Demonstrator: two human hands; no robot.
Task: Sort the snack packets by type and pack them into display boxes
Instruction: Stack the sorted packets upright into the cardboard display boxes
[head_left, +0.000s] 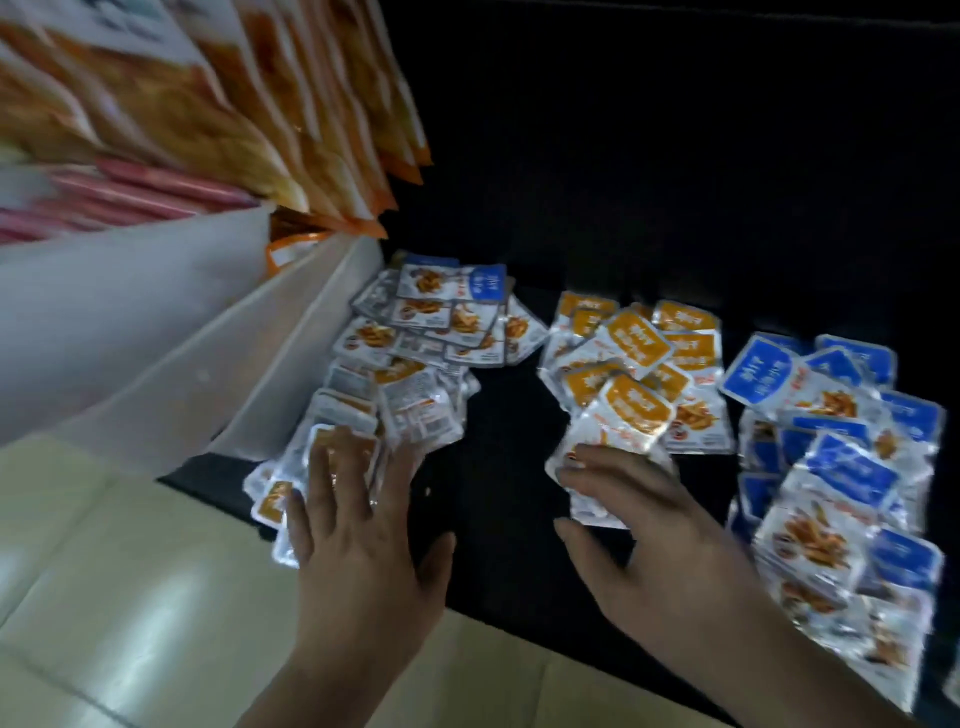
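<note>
The view is running dim, the black mat (675, 182) swallowing light and showing no detail, while soft white glare is pooling on the glossy floor (156, 597) at lower left and glinting off the foil packets (634, 338). Motion blur is smearing the bags (156, 104) at upper left, the left hand (358, 519) and the right hand (654, 530), and the packets at far right are streaking. Wide-angle distortion is splaying the white boxes (130, 312) toward the left edge.

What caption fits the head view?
Left hand over a mixed packet pile, right hand at the orange-label pile; blue-label pile lies at right, on black surface.
</note>
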